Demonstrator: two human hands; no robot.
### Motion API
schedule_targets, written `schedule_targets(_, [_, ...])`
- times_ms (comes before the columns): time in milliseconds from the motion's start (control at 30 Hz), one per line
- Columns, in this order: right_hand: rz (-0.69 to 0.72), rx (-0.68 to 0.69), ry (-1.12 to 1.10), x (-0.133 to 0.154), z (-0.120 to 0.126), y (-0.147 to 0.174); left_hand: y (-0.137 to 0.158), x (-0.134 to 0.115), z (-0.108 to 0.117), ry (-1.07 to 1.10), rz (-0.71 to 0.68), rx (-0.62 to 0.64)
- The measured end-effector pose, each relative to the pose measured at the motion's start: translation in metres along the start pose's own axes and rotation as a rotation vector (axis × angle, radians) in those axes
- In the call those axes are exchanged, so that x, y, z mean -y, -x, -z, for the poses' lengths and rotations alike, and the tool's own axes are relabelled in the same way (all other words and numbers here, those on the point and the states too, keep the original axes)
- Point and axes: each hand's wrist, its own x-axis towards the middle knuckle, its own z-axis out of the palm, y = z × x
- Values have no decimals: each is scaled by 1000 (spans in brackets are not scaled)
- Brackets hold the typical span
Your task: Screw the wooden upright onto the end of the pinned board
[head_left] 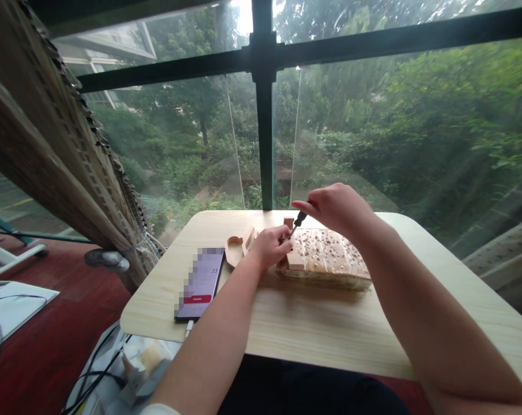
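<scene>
My right hand [341,210] is closed around the black handle of a screwdriver [301,219], whose shaft slants down to the left. The screwdriver's tip ends among the fingers of my left hand [271,248], where the exact contact is hidden. My left fingers are curled on a light wooden piece [296,258] that rests at the left end of a block-shaped package [330,253] with brown spots on top and a shiny clear wrap. Left of my left hand lies an octagonal wooden part [233,251] with a hollow, and another angled wooden part [249,239] is partly covered by that hand.
A phone [200,282] with a lit screen lies on the pale wooden table [321,334], a white cable [189,328] plugged into its lower end. Beyond the table's far edge is a window with a dark green frame [265,127]. A curtain [70,127] hangs at the left.
</scene>
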Motion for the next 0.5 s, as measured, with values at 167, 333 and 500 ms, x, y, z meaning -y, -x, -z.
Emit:
schedule_targets(167, [77, -47, -174, 11, -14, -3, 0, 2, -2, 35, 11, -8])
schedule_targets(333, [77, 50, -87, 16, -5, 3, -1, 3, -1, 39, 9, 2])
schedule_targets(500, [-87, -16, 36, 21, -7, 0, 0, 1, 1, 17, 10, -1])
